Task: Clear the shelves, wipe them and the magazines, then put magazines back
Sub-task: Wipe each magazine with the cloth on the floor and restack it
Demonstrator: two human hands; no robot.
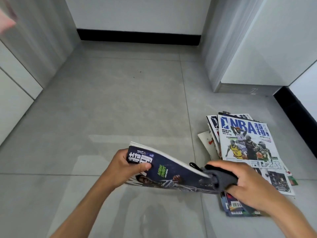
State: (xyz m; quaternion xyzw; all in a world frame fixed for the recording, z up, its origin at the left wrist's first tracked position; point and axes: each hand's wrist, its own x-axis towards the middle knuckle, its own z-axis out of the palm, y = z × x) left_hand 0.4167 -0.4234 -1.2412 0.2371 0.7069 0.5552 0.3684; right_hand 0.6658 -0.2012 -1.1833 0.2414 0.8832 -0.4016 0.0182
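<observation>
Floor (106, 103) of grey tiles, filling most of the view, with white cabinets (15, 79) along the left, a white wall with black skirting (139, 36) at the far end, and a grey-edged white panel (257, 48) on the right. Pile (247, 143) of magazines lying on the floor at the right, loosely fanned, a white NBA cover with players on top, darker covers poking out beneath near the bottom edge. Dark magazine (164, 170) held above the floor, just left of the pile, tilted, white page edges facing away, spine side nearer. Left hand (127, 167) gripping its left end, thumb curled over the cover, fingers hidden behind. Right hand (240, 179) clamped round a dark grey cloth (221, 177), pressing it against the magazine's right end; a small black loop (193, 164) sticking out of the cloth. Hands apart, one at each end. Pinkish blur (7, 19) at the top left corner, possibly a fingertip or fabric, too smeared to tell.
</observation>
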